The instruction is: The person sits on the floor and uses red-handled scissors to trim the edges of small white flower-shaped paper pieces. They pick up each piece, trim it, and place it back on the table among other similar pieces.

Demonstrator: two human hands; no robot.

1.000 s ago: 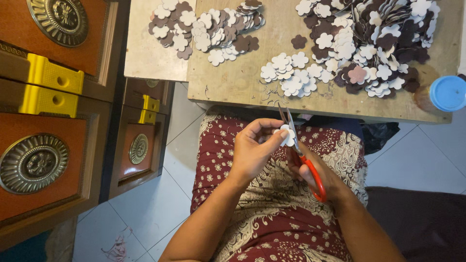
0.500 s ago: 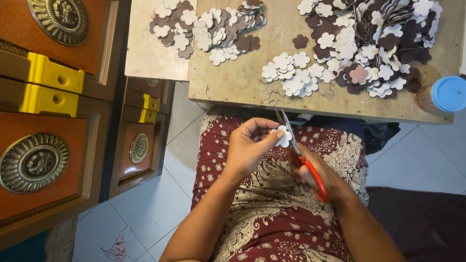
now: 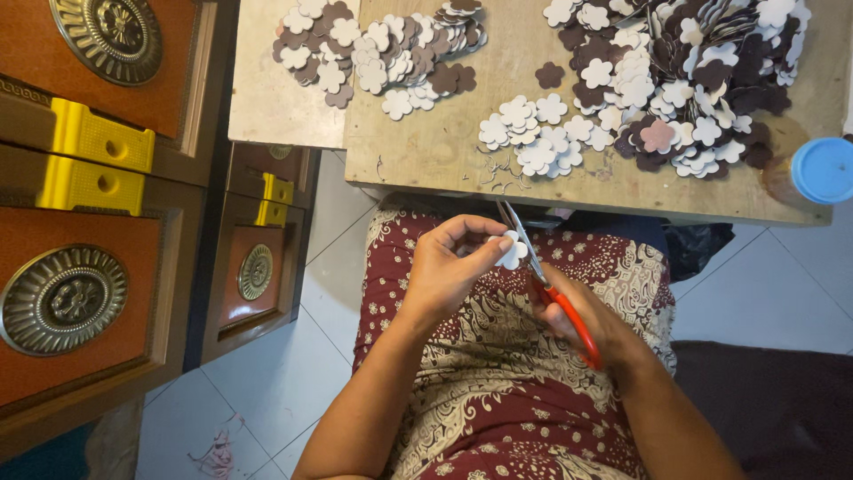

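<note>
The small white flower cutout [image 3: 513, 252], judged light, thin and bendable, is pinched at its edge by the left hand [image 3: 449, 267], while the red-handled scissors [image 3: 555, 298] are gripped in the right hand [image 3: 591, 324] just beside it.

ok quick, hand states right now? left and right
Left hand: closed, pinching a small white flower cutout by its fingertips.
Right hand: closed around red-handled scissors, blades at the cutout.

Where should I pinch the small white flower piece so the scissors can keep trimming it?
Pinch the white flower piece by its left petals, coming from the left as the left hand does. The scissors, held in the right hand, meet its right edge, so that side probably needs to stay free.
</note>
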